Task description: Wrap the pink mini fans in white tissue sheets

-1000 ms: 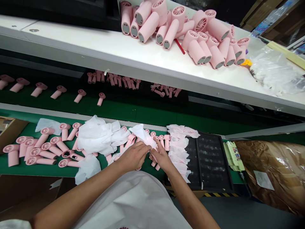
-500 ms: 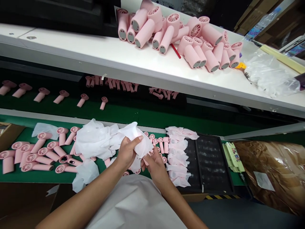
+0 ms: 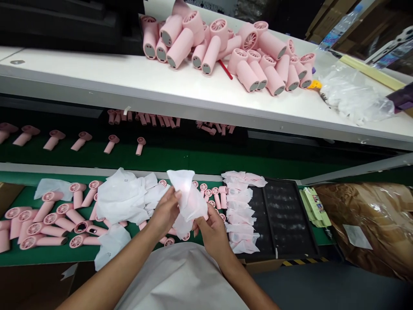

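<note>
Between my hands is a thin white bag (image 3: 190, 200), with the pink of a handheld fan showing faintly through it. My left hand (image 3: 166, 212) is closed on the bag's left side, thumb on top. The bag's lower right end is held by my right hand (image 3: 211, 226), its fingers partly hidden behind the bag. A pile of flat white bags (image 3: 121, 193) lies left of my left hand. Loose pink handheld fans (image 3: 53, 230) cover the bench further left, and several small ones (image 3: 217, 198) lie beyond my right hand.
Right of my hands, bagged fans (image 3: 240, 215) lie in a column on a black tray (image 3: 292, 219). More pink fans (image 3: 211, 51) are heaped on the white shelf (image 3: 106, 73) above. Single fans (image 3: 111, 144) rest on the green belt (image 3: 174, 155). A brown wrapped bundle (image 3: 371, 228) stands at right.
My left hand has shifted slightly left and down along the bag, and the bag's top now stands more spread out. The whole view has shifted a little.
</note>
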The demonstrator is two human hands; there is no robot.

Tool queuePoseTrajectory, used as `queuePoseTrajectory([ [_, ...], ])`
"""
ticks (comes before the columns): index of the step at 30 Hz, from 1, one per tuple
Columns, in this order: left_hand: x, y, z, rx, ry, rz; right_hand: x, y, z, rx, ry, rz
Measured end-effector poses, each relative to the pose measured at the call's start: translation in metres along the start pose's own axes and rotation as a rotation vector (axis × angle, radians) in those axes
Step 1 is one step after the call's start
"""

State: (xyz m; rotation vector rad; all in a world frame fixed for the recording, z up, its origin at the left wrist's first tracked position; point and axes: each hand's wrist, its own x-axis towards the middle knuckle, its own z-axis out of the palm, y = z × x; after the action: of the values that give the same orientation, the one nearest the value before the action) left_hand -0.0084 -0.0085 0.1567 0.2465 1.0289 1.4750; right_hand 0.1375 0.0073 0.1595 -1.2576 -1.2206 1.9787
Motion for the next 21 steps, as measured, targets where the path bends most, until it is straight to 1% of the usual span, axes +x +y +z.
queuePoseTrajectory([
  [2,0.010,0.007,0.009,-0.056,0.142,0.047,-0.002,0.002,-0.002,-0.004,-0.009,0.013],
  [3,0.014,0.009,0.017,-0.078,0.182,0.053,-0.002,0.001,-0.002,0.017,-0.006,0.018],
  [5,0.016,0.008,0.032,-0.089,0.215,0.058,-0.001,-0.001,0.002,0.091,0.023,0.005],
  [7,0.015,0.003,0.045,-0.087,0.226,0.032,0.001,-0.004,0.007,0.184,0.082,-0.026],
  [11,0.011,-0.006,0.061,-0.098,0.266,-0.123,0.004,-0.004,0.010,0.311,0.198,-0.072],
  [14,0.012,-0.007,0.069,-0.158,0.235,-0.160,0.006,-0.004,0.007,0.320,0.236,-0.114],
  [18,0.015,-0.006,0.074,-0.180,0.142,-0.102,0.010,-0.011,0.002,0.287,0.284,-0.116],
  [21,0.018,-0.009,0.071,-0.104,0.115,-0.062,0.013,-0.013,0.000,0.259,0.268,-0.106],
])
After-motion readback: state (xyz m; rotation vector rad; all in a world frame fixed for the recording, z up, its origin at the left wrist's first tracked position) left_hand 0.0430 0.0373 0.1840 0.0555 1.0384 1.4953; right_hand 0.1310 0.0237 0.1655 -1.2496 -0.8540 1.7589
